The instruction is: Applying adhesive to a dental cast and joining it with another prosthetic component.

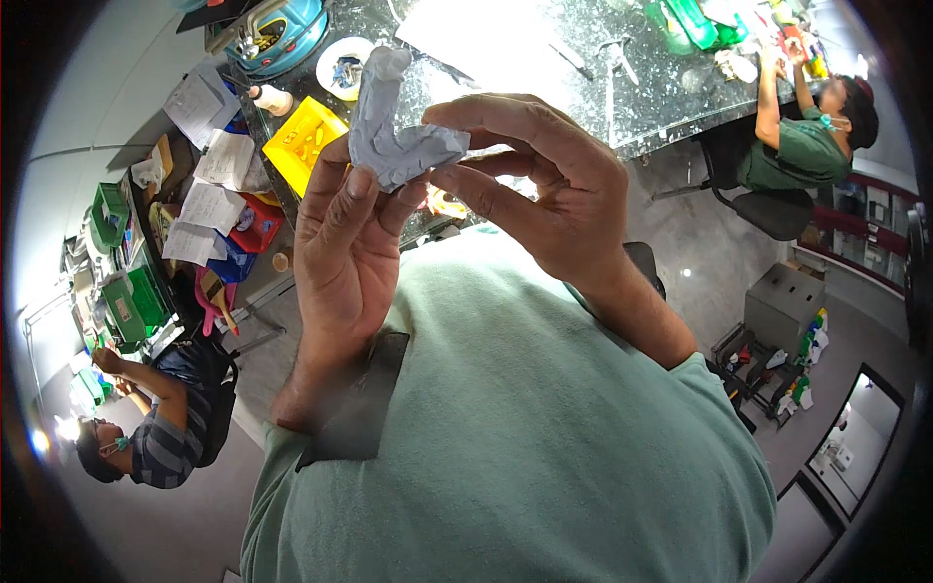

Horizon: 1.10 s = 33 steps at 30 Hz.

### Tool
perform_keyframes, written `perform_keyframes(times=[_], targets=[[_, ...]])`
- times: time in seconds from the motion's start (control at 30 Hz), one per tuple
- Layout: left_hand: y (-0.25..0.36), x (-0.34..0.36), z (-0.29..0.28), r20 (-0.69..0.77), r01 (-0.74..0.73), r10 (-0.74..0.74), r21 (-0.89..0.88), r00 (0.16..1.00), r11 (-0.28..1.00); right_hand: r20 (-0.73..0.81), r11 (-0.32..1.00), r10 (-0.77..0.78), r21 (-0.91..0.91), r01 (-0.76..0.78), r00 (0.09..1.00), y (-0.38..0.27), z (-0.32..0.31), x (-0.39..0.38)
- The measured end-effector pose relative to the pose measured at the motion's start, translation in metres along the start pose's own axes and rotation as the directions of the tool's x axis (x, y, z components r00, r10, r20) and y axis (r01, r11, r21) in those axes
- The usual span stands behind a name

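Note:
A pale grey-white plaster dental cast (377, 131), bent like a horseshoe, is held up above the near edge of the workbench. One arm of it points away from me and the other points right. My left hand (345, 238) grips its bottom left side, the thumb in front and the fingers behind. At its right end, my right hand (559, 185) pinches the cast between thumb and fingers. Some of the fingertips are hidden behind the plaster.
Left on the dark bench (646, 121) are a yellow bin (280, 158), a white tub (326, 60), a small bottle (275, 101) and a blue bag (309, 44). A metal tool (612, 78) lies farther right. Co-workers sit at left (180, 428) and right (802, 151).

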<state>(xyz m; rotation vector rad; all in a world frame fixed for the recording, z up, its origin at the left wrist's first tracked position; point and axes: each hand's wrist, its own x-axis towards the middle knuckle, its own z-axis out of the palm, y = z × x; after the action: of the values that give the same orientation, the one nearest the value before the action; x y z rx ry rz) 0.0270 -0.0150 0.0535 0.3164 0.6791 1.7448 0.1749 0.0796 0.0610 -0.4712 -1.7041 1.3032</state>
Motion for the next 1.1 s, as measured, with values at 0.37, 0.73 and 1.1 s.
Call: perform_keyframes(times=[0.37,0.73,1.1], targets=[[-0.001,0.0,-0.005,-0.005,0.012,-0.012,-0.035,1.0,0.999,0.01,0.998,-0.034,-0.045,0.035,0.999,0.001,0.0,0.002],[-0.002,0.002,-0.007,0.016,0.0,0.001,-0.056,1.0,0.998,0.006,0.999,0.043,0.007,-0.043,0.999,0.0,-0.001,0.0],[-0.003,0.004,-0.015,-0.012,0.038,-0.039,-0.053,0.999,0.998,0.027,0.968,0.207,0.141,-0.209,0.978,0.0,0.0,-0.003]])
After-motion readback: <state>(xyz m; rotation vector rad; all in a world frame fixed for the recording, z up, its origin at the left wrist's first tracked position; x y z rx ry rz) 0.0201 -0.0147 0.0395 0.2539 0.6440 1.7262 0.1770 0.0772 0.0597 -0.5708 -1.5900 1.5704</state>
